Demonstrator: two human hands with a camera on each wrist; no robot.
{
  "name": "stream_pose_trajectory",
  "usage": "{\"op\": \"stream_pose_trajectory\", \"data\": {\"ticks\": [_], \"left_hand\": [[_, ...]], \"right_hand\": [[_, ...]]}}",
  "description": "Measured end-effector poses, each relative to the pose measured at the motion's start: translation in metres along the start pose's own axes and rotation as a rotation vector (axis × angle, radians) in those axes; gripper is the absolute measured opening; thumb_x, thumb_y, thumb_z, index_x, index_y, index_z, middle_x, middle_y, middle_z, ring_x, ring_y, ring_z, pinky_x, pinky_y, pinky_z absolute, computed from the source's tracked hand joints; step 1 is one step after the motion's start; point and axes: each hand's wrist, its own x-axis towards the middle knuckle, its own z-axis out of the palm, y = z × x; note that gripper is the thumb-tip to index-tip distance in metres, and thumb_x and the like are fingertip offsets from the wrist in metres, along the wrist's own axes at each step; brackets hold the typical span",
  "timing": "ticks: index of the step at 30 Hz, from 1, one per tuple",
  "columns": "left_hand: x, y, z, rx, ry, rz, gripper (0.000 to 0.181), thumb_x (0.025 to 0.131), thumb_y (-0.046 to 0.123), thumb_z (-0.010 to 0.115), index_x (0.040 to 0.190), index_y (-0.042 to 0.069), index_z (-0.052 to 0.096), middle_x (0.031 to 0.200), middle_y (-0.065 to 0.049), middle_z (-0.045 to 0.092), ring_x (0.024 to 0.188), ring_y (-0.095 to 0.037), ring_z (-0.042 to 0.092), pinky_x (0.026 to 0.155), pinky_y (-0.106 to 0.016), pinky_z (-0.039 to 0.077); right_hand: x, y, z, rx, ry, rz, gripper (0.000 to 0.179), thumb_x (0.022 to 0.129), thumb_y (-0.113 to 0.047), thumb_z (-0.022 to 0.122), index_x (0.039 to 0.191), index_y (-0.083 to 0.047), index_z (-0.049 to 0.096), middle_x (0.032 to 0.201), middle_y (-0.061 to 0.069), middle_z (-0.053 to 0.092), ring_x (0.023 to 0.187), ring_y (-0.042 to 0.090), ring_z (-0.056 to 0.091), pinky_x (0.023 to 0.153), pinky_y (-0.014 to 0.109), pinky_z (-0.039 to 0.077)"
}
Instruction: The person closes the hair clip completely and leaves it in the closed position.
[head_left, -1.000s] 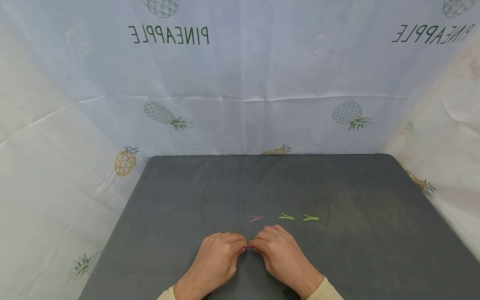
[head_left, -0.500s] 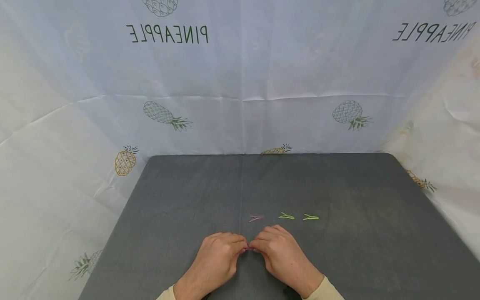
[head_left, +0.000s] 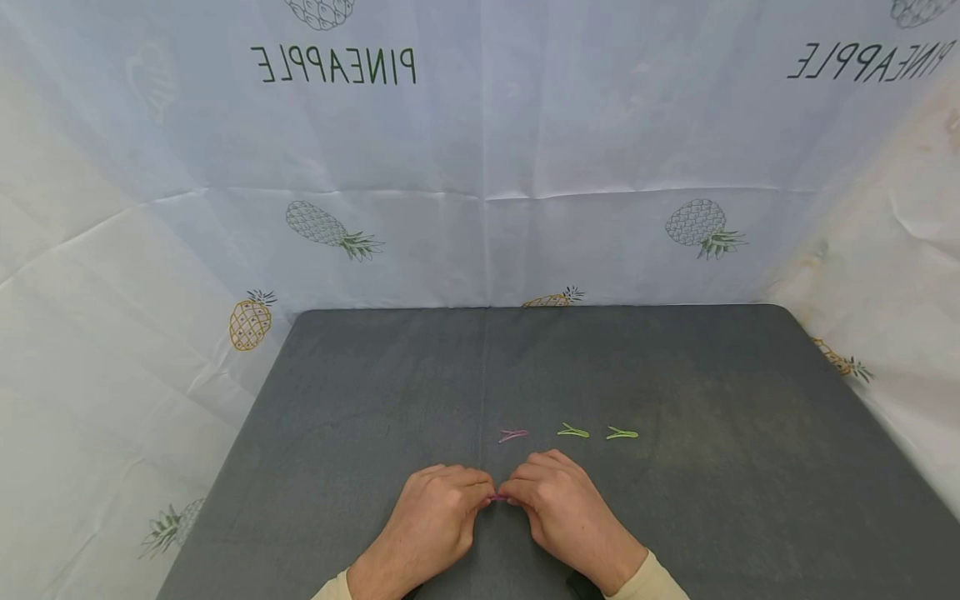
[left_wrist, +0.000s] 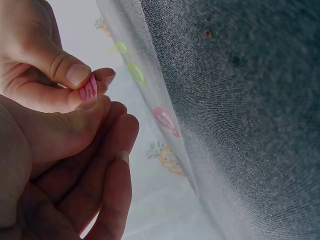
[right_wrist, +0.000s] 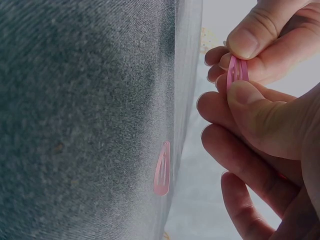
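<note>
Above the near middle of the table, a pink snap hair clip (right_wrist: pixel 237 71) is held between both hands. My left hand (head_left: pixel 435 517) pinches one end of it between thumb and fingers. At the opposite end, my right hand (head_left: pixel 561 515) does the same; its thumb lies on the clip in the right wrist view. Fingertips cover both ends, so only the slotted middle shows. Just beyond the hands lies another pink snap hair clip (head_left: pixel 513 436), its two arms spread apart. To its right are two green hair clips, one nearer (head_left: pixel 573 431) and one farther right (head_left: pixel 622 433), also spread.
A dark grey cloth-covered table (head_left: pixel 360 392) spreads under the hands. White curtains printed with pineapples (head_left: pixel 480 133) stand behind it and along both sides. The loose clips lie in a row across the table just past the right hand.
The head view has tilted very slightly. Both hands keep their hold on the pink hair clip in nearly the same place, and the loose clips have not moved.
</note>
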Motion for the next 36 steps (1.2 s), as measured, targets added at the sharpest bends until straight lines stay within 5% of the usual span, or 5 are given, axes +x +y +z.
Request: {"op": "stream_pose_trajectory", "data": {"ticks": [36], "left_hand": [[0.0002,0.0013,0.0003,0.029,0.005,0.011,0.016,0.081,0.01,0.089,0.087,0.023,0.081,0.091,0.015,0.079,0.079,-0.001,0.071,0.07,-0.023,0.054]], "right_hand": [[-0.0009,0.0006,0.0016,0.005,-0.039,0.012,0.02,0.082,-0.007,0.091,0.089,-0.024,0.083,0.084,-0.016,0.075,0.081,0.001,0.066,0.084,0.029,0.057]]}}
